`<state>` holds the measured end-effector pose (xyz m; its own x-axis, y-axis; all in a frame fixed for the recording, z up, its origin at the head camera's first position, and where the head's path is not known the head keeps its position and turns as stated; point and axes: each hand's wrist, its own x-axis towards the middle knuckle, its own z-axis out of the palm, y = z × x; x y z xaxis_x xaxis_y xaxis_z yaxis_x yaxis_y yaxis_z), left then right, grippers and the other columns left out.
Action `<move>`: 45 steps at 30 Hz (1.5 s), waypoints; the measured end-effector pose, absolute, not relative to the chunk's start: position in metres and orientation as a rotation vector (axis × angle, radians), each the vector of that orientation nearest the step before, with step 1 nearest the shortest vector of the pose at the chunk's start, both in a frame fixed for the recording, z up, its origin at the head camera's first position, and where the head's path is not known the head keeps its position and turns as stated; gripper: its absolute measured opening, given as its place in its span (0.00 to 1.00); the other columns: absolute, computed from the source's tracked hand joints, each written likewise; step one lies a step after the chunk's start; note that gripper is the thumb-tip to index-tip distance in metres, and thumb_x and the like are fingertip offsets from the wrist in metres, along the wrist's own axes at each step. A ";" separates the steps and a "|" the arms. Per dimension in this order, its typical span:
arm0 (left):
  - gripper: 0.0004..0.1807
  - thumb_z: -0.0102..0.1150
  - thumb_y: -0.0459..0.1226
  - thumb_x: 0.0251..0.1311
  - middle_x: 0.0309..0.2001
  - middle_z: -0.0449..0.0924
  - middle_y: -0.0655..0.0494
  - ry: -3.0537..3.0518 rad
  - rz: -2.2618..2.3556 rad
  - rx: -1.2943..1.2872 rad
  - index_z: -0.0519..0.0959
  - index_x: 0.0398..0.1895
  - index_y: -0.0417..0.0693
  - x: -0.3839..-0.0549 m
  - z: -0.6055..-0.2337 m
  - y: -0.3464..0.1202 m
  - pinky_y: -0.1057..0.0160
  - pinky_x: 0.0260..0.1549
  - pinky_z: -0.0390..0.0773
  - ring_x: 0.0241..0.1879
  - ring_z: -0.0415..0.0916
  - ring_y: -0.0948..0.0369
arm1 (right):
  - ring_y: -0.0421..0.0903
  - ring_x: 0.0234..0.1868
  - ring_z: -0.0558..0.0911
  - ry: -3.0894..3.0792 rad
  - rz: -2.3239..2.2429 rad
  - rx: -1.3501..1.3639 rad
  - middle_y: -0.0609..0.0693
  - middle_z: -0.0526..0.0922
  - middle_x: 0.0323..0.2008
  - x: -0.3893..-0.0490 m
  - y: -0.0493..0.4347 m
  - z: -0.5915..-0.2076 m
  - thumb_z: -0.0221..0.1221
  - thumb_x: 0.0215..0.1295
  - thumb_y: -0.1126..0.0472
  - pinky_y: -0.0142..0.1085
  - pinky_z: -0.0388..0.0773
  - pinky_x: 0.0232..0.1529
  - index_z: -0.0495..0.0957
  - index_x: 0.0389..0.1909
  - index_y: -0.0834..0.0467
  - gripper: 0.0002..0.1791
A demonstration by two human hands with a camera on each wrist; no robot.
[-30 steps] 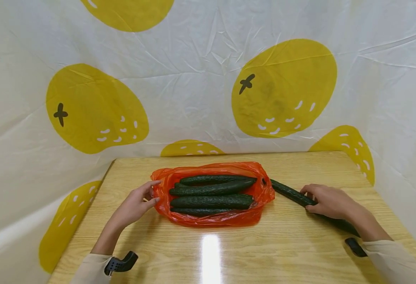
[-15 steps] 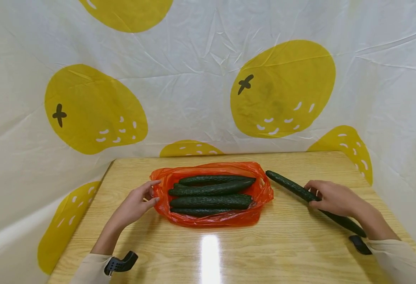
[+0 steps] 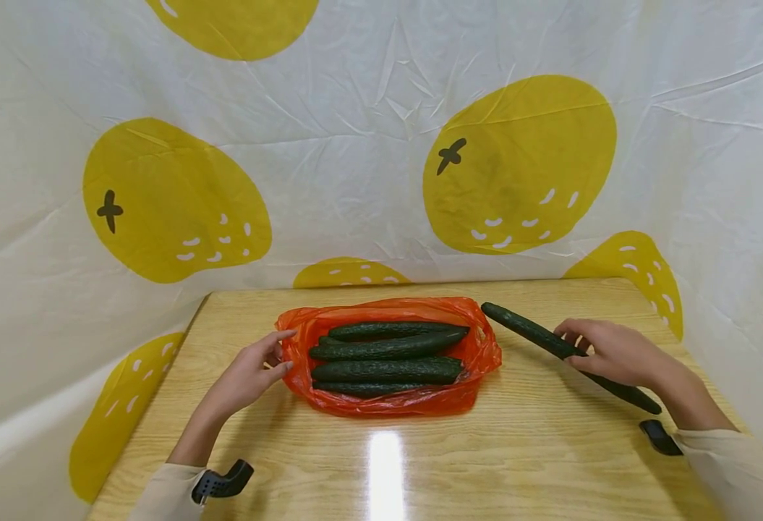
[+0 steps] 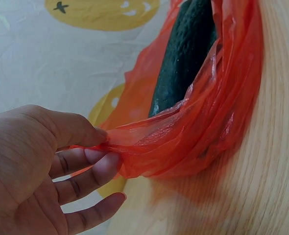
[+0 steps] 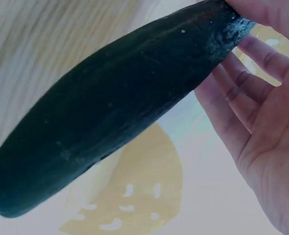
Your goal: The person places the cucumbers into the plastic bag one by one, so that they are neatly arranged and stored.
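In the head view, a red plastic bag (image 3: 381, 407) lies spread at the table's middle with several dark green cucumbers (image 3: 388, 370) in it. My left hand (image 3: 251, 373) is at the bag's left end. Its thumb and fingers pinch the thin rim of the plastic bag (image 4: 193, 142) in the left wrist view. To the right of the bag, my right hand (image 3: 615, 354) holds another cucumber (image 3: 527, 329) by its middle, between thumb and fingers. That cucumber slants, its far tip close to the bag's upper right corner. A large stretch of the held cucumber (image 5: 115, 103) fills the right wrist view.
The wooden table (image 3: 485, 463) ends at a white sheet (image 3: 355, 181) printed with yellow fruit, which hangs behind and at both sides. A bright light reflection (image 3: 386, 470) lies on the tabletop in front of the bag.
My right hand has raised the cucumber from the table's right side; its far tip has moved up and left, out from behind the bag's right end. My left hand stays in place.
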<state>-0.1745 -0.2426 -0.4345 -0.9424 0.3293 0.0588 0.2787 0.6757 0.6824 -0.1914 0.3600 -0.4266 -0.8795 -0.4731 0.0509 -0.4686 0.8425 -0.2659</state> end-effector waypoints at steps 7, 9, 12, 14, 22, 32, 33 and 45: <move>0.31 0.62 0.31 0.67 0.36 0.76 0.55 2.814 1.152 0.540 0.67 0.73 0.39 -0.175 -0.433 -0.241 0.64 0.35 0.80 0.37 0.78 0.58 | 0.41 0.39 0.82 3.026 -0.421 -0.803 0.42 0.83 0.39 -0.194 0.355 -0.417 0.71 0.61 0.55 0.42 0.79 0.36 0.80 0.53 0.55 0.21; 0.31 0.62 0.31 0.67 0.36 0.76 0.55 2.815 1.151 0.539 0.67 0.73 0.40 -0.175 -0.433 -0.242 0.63 0.34 0.80 0.37 0.78 0.59 | 0.41 0.39 0.82 3.029 -0.414 -0.824 0.41 0.83 0.39 -0.195 0.352 -0.414 0.71 0.61 0.55 0.42 0.79 0.36 0.80 0.53 0.55 0.20; 0.31 0.62 0.31 0.67 0.36 0.77 0.55 2.814 1.145 0.531 0.67 0.73 0.40 -0.176 -0.433 -0.242 0.63 0.34 0.80 0.37 0.78 0.59 | 0.40 0.38 0.82 3.039 -0.401 -0.863 0.41 0.83 0.38 -0.198 0.348 -0.408 0.71 0.60 0.55 0.42 0.79 0.36 0.80 0.52 0.54 0.20; 0.31 0.62 0.31 0.67 0.36 0.77 0.55 2.813 1.143 0.529 0.67 0.73 0.40 -0.176 -0.434 -0.242 0.64 0.34 0.79 0.37 0.78 0.59 | 0.40 0.38 0.83 3.043 -0.394 -0.887 0.40 0.83 0.38 -0.199 0.344 -0.404 0.70 0.60 0.55 0.42 0.79 0.37 0.80 0.52 0.54 0.20; 0.31 0.62 0.31 0.67 0.36 0.77 0.55 2.810 1.148 0.528 0.67 0.73 0.40 -0.176 -0.433 -0.242 0.63 0.35 0.80 0.37 0.78 0.59 | 0.40 0.39 0.83 3.040 -0.388 -0.964 0.39 0.83 0.39 -0.203 0.326 -0.389 0.70 0.61 0.56 0.42 0.80 0.38 0.80 0.53 0.54 0.20; 0.31 0.61 0.31 0.67 0.36 0.77 0.55 2.806 1.147 0.520 0.66 0.73 0.40 -0.174 -0.433 -0.242 0.64 0.34 0.79 0.37 0.77 0.58 | 0.42 0.43 0.83 3.023 -0.366 -0.999 0.41 0.84 0.43 -0.213 0.300 -0.376 0.69 0.62 0.56 0.44 0.80 0.41 0.81 0.55 0.51 0.20; 0.31 0.61 0.31 0.67 0.36 0.77 0.55 2.806 1.147 0.519 0.66 0.73 0.40 -0.174 -0.433 -0.242 0.64 0.34 0.79 0.37 0.77 0.58 | 0.42 0.43 0.83 3.024 -0.362 -1.002 0.41 0.84 0.43 -0.214 0.298 -0.375 0.69 0.62 0.56 0.45 0.80 0.41 0.81 0.55 0.51 0.20; 0.32 0.61 0.30 0.67 0.36 0.77 0.55 2.818 1.129 0.518 0.66 0.74 0.40 -0.175 -0.431 -0.242 0.64 0.33 0.80 0.37 0.78 0.58 | 0.44 0.45 0.83 2.997 -0.358 -1.104 0.42 0.84 0.43 -0.228 0.266 -0.362 0.68 0.62 0.57 0.45 0.80 0.44 0.81 0.56 0.50 0.21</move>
<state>-0.1751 -0.2420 -0.4313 -0.9416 0.3302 0.0667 0.2850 0.6752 0.6804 -0.2276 0.2663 -0.3620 -0.7617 -0.6317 0.1439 -0.6479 0.7396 -0.1823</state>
